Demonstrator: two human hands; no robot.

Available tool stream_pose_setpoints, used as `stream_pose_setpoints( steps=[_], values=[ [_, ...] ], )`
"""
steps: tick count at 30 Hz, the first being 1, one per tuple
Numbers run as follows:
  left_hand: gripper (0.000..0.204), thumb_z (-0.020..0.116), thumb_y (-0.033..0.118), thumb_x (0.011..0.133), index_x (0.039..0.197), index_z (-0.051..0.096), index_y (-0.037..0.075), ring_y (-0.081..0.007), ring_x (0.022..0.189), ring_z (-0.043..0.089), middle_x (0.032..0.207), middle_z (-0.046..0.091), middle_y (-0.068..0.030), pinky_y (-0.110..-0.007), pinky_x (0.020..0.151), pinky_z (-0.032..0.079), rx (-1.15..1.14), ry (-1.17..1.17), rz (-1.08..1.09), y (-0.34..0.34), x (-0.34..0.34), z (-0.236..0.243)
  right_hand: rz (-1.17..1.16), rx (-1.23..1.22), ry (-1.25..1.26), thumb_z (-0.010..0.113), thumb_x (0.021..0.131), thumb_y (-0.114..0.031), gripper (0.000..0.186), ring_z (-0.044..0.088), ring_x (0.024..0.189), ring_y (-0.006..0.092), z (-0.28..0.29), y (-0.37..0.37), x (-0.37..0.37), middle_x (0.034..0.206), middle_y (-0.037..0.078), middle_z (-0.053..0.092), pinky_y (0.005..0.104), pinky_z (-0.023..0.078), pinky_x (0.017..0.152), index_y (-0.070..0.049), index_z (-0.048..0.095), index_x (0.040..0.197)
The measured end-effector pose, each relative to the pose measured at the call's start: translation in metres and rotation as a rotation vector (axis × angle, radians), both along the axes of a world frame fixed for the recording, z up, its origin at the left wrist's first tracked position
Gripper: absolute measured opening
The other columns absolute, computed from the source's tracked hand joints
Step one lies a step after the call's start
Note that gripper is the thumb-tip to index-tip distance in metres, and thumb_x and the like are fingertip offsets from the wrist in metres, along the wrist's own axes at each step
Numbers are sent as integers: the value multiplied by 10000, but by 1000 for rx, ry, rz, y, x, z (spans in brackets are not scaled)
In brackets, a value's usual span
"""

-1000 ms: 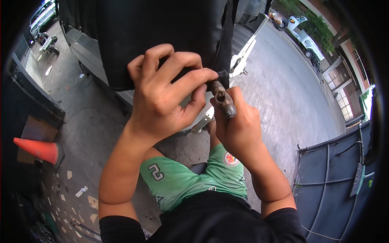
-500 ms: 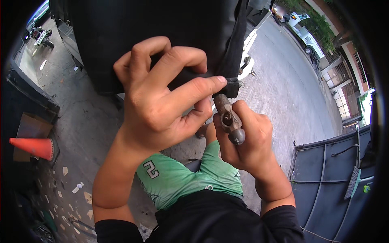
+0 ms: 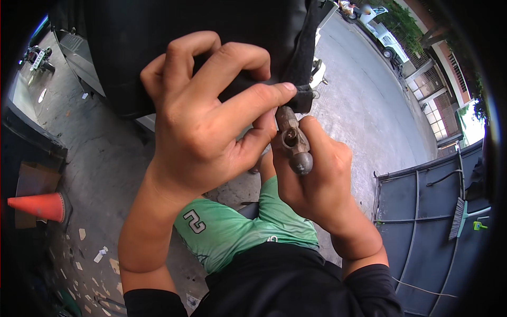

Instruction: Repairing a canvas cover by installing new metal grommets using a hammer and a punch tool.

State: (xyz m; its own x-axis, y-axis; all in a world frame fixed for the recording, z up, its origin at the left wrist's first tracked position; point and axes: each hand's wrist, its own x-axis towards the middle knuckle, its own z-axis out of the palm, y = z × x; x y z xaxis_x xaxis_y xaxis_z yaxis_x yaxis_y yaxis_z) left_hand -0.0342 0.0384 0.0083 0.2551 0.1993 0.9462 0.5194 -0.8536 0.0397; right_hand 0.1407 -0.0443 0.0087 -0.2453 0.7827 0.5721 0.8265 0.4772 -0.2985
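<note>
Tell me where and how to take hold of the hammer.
Take the hammer by the rounded end of its head, probably best pinched from above on the near side. That end points away from the black cover and is exposed on top; the left hand crowds the far end, and the right hand hides whatever lies below.

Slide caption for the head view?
Left-hand grip at the black cover's edge, hammer in the right-hand grip below.
</note>
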Motion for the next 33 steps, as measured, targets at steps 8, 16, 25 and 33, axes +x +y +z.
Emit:
stream_pose_setpoints(
  steps=[8, 16, 25, 33],
  values=[
    [364, 798, 68, 655, 993, 844, 196, -246, 1019, 543, 1021, 686, 15, -358, 908, 362, -25, 41, -7, 0, -5, 0, 13, 1, 295, 726, 846, -35, 223, 652, 527, 367, -17, 1, -20, 620, 143, 608, 430, 494, 474, -21, 513, 908],
    [305, 763, 73, 761, 1036, 844, 176, -250, 1061, 531, 1046, 684, 4, -362, 938, 355, -53, 102, 18, -2, -9, 3, 36, 23, 456, 683, 929, 7, 141, 573, 490, 210, -20, 3, -31, 617, 96, 566, 335, 427, 495, -13, 584, 831],
    [367, 671, 82, 763, 1081, 840, 155, -265, 1056, 524, 1069, 678, -43, -366, 962, 362, -61, 180, 29, -3, -17, 5, 55, 124, 474, 718, 881, -14, 197, 574, 477, 258, -30, 13, -36, 595, 105, 534, 356, 429, 476, -30, 535, 806],
    [436, 653, 272, 766, 1133, 821, 107, -292, 1057, 505, 1105, 663, -92, -388, 979, 360, -65, 309, 20, -4, -28, 13, -5, 81, 440, 751, 809, -116, 233, 663, 556, 394, -30, 18, -38, 617, 166, 618, 448, 520, 493, -26, 537, 825]
  ],
)
